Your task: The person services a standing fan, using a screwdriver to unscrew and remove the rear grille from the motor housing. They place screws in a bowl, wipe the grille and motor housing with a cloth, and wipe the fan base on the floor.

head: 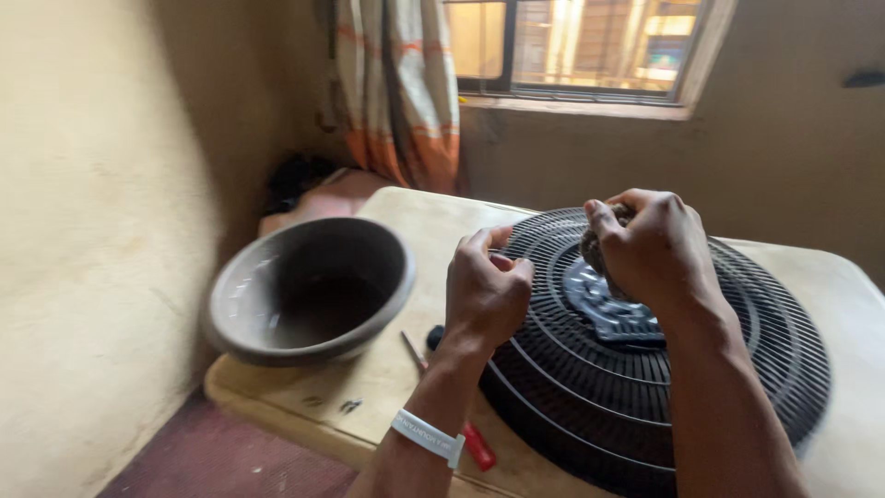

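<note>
Inventory as I see it from the head camera:

Item 1: black fan grille (645,387), round and domed, lying flat on the pale wooden table (406,369) and filling its right half.

Item 2: my right hand (650,244), fingers curled tight round a brownish wad (597,247), a sponge or cloth, I cannot tell which, held over the grey centre plate (613,314) of the grille.

Item 3: my left hand (484,295), curled in a loose fist with thumb pressed to fingertips, resting at the grille's left edge; I cannot tell whether it pinches anything. A white wristband (426,438) sits on that wrist.

Item 4: grey round basin (309,290), on the table's left corner, well apart from the grille.

Item 5: red-handled screwdriver (461,429), lying on the table below my left forearm, beside the grille.

Item 6: striped curtain (401,88) and window (581,46), behind the table
</note>
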